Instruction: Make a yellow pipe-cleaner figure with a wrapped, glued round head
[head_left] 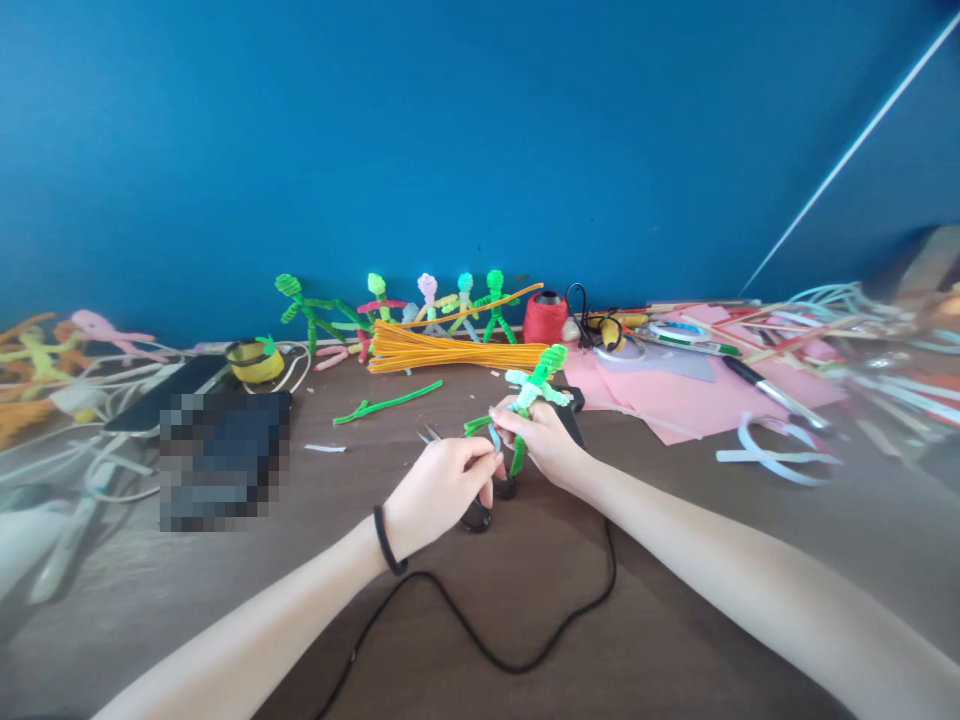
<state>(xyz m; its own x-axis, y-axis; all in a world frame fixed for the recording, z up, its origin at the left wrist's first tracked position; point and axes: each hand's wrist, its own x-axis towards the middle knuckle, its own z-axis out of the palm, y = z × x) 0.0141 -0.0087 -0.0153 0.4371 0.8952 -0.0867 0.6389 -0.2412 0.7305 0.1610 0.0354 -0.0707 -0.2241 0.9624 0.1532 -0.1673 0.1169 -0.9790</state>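
Observation:
My right hand (pixel 546 442) is closed on a pipe cleaner figure (pixel 541 376) with a bright green head, pale mint arms and green legs. The figure tilts to the right, head up. Just left of it, my left hand (pixel 446 485) pinches a short pale blue strip (pixel 495 438) beside the figure's legs. Beneath my left hand lies a pair of scissors (pixel 477 518) with black handles, partly hidden by my fingers. A loose green pipe cleaner (pixel 390 403) with a forked end rests on the table behind my left hand.
Several pipe cleaner figures (pixel 495 305) lean along the blue wall. Before them lies an orange pipe cleaner bundle (pixel 457 350). A red thread spool (pixel 545 318), pink paper (pixel 660 395) and a marker (pixel 776 392) are rightward; a phone (pixel 169 390) is leftward. A black cord (pixel 480 640) curves in front.

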